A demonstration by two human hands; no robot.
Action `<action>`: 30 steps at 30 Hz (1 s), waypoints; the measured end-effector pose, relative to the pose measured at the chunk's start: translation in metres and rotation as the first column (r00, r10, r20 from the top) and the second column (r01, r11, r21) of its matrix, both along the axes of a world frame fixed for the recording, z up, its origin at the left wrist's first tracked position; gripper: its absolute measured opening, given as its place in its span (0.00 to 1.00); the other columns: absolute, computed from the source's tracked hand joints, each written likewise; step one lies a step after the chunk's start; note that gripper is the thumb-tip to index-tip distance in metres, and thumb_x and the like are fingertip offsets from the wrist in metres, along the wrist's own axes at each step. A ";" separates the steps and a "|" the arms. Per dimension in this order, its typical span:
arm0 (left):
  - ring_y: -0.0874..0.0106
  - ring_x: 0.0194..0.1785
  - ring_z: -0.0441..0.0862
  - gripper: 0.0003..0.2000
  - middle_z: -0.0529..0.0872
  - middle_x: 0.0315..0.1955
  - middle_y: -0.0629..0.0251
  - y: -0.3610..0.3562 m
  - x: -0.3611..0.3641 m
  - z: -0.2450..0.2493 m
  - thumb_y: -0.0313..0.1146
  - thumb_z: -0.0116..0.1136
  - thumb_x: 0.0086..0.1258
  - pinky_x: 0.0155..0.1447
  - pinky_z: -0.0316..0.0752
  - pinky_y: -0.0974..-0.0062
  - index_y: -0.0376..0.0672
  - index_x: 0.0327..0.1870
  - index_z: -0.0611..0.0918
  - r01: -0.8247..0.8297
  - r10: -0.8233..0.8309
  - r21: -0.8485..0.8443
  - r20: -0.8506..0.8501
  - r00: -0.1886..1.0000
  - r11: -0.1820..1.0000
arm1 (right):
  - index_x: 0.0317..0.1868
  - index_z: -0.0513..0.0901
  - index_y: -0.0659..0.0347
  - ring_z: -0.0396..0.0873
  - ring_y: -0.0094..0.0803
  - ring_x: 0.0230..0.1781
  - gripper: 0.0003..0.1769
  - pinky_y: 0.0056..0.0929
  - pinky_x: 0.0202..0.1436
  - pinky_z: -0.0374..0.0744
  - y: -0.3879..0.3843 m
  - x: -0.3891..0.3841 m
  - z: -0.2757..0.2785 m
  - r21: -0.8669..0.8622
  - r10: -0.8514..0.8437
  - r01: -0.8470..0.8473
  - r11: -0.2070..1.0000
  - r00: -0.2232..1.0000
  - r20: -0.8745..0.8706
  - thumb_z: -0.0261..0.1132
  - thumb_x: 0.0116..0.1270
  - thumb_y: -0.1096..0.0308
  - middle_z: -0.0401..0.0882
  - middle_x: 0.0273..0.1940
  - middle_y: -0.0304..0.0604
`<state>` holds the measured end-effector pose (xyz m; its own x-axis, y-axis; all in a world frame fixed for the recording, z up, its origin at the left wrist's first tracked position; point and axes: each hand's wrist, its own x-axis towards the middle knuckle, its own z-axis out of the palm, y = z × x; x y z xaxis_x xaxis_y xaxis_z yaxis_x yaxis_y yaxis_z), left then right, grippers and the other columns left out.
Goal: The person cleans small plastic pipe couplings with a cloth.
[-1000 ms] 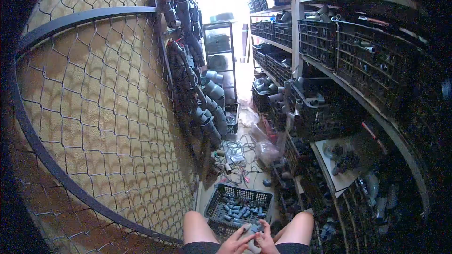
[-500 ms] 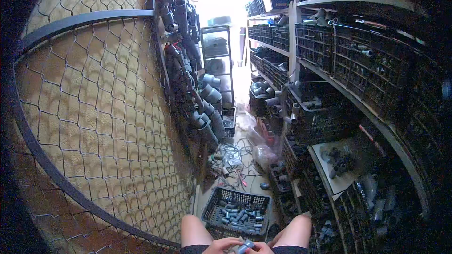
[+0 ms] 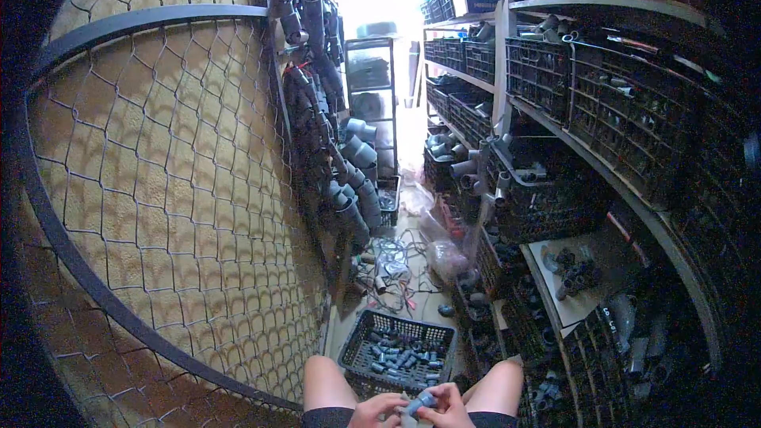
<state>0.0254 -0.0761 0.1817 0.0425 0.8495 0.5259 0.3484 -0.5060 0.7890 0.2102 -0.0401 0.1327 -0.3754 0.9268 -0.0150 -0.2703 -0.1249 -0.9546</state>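
Low in the view, between the knees, my right hand point(image 3: 445, 406) is closed on a blue-grey pipe fitting point(image 3: 422, 402). My left hand point(image 3: 377, 410) is just left of it, fingers bent around something pale and small that I cannot make out. The two hands almost touch. Just beyond them, on the floor, stands a black plastic basket point(image 3: 353, 351) with several grey-blue pipe fittings point(image 3: 396, 354) lying loose inside.
A wire mesh panel point(image 3: 166, 190) fills the left side. Grey pipe fittings point(image 3: 361, 152) hang along the wall. Shelves point(image 3: 590, 139) with black crates line the right. Farther along the aisle floor lie wires and plastic bags point(image 3: 446, 257).
The fitting and my right hand have risen slightly, and the fitting is now tilted. My left hand has shifted a little to the right. The camera view has moved slightly.
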 end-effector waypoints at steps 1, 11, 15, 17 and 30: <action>0.65 0.38 0.86 0.14 0.84 0.44 0.53 -0.001 -0.002 0.002 0.20 0.60 0.56 0.39 0.80 0.73 0.36 0.45 0.82 0.047 -0.043 -0.084 0.051 0.998 0.995 | 0.49 0.73 0.61 0.76 0.26 0.42 0.15 0.26 0.47 0.77 0.001 -0.002 0.007 0.009 -0.047 0.047 0.999 0.998 -0.033 0.64 0.64 0.80 0.76 0.41 0.38; 0.71 0.40 0.78 0.17 0.78 0.38 0.60 -0.012 0.014 0.002 0.25 0.73 0.53 0.43 0.76 0.75 0.37 0.39 0.76 0.301 -0.207 -0.305 0.305 0.930 0.904 | 0.31 0.74 0.66 0.74 0.45 0.25 0.13 0.38 0.30 0.71 -0.005 -0.020 0.092 0.402 -0.200 -0.005 0.916 0.861 0.468 0.52 0.72 0.67 0.74 0.26 0.53; 0.77 0.42 0.75 0.16 0.77 0.40 0.67 -0.026 0.019 -0.018 0.23 0.70 0.54 0.46 0.74 0.78 0.39 0.41 0.75 0.326 -0.063 -0.410 0.537 0.841 0.852 | 0.31 0.74 0.66 0.74 0.45 0.25 0.13 0.39 0.31 0.72 -0.015 -0.023 0.081 0.330 -0.215 0.069 0.941 0.878 0.428 0.52 0.72 0.66 0.73 0.25 0.51; 0.76 0.44 0.76 0.16 0.77 0.42 0.68 -0.025 0.025 -0.017 0.21 0.66 0.55 0.48 0.74 0.78 0.40 0.44 0.75 0.359 0.095 -0.541 0.639 0.763 0.761 | 0.29 0.73 0.64 0.73 0.43 0.26 0.14 0.36 0.33 0.72 -0.018 -0.024 0.079 0.216 -0.244 0.172 0.961 0.894 0.377 0.51 0.73 0.67 0.72 0.25 0.50; 0.76 0.43 0.80 0.18 0.81 0.42 0.65 0.011 -0.003 -0.023 0.21 0.57 0.60 0.49 0.78 0.75 0.40 0.53 0.74 0.071 0.295 -0.595 0.494 0.818 0.800 | 0.62 0.66 0.59 0.77 0.27 0.47 0.29 0.24 0.48 0.77 0.018 0.030 0.009 -0.101 0.009 -0.023 0.995 0.991 -0.130 0.67 0.61 0.77 0.77 0.48 0.42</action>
